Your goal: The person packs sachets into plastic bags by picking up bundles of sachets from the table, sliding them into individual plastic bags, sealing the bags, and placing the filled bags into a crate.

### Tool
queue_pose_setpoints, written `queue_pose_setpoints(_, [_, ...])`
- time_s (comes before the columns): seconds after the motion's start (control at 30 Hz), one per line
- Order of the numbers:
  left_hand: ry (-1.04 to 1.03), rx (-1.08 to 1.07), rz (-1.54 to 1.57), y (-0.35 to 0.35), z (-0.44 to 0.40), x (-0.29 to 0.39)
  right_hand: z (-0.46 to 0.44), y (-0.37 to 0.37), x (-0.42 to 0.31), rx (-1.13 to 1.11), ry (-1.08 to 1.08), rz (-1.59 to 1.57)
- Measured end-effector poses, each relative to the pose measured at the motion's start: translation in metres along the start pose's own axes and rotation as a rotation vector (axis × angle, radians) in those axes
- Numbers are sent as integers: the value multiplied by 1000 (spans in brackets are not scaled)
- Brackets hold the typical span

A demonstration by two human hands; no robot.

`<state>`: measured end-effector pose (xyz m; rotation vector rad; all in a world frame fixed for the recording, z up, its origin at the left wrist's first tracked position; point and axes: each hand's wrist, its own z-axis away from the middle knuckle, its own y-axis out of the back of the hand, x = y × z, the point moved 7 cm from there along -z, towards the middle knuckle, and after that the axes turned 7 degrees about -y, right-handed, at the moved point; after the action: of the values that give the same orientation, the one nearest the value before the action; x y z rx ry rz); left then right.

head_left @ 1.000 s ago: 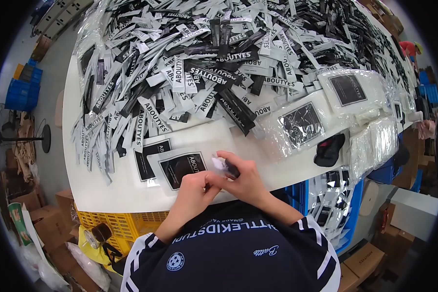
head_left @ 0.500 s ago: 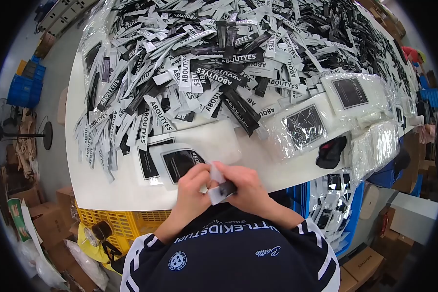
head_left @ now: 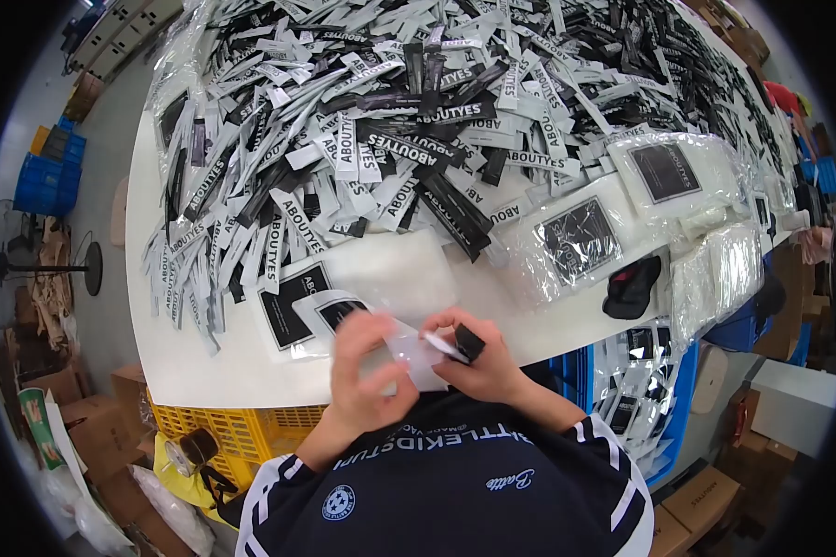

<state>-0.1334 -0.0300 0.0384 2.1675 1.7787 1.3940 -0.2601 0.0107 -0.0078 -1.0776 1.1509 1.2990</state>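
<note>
A clear frosted plastic bag (head_left: 407, 349) with a black label stretches from the table edge to between my hands. My left hand (head_left: 367, 371) is over the bag's near side, slightly blurred, thumb and fingers spread apart. Closed fingers of my right hand (head_left: 485, 364) grip black and white stick packets (head_left: 468, 343), seen end-on, beside the bag's opening; whether it also pinches the bag I cannot tell. Beneath the bag's far end lies a stack of similar bags with a black label (head_left: 286, 306).
A large heap of black and white stick packets (head_left: 418, 121) covers the table's far part. Bag stacks (head_left: 581, 243) and a black pouch-like item (head_left: 633, 287) lie to the right. Below the edge stand a yellow crate (head_left: 241, 432) and a blue bin (head_left: 685, 390) with filled bags.
My hands were together around the packets and have moved apart. My left hand has opened and shifted left; my right hand has moved right with the packets. The bag's mouth shows between them.
</note>
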Motion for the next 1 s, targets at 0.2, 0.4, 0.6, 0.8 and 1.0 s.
queue_pose_setpoints(0.2, [84,-136,9,-36,-4,-7,9,30,14,279,-43,-387])
queue_pose_setpoints(0.4, [283,-220,-97,-38,-4,-22,-3,65,6,276,34,113])
queue_pose_setpoints(0.6, [312,-165,-31,-43,-6,-18,-9,48,-2,150,106,-586])
queue_pose_setpoints(0.8, [304,-96,-58,-28,-1,-27,-12,39,8,130,-139,-607])
queue_pose_setpoints(1.0, [146,-107,39,-32,3,-16,-12,27,8,30,-156,-294])
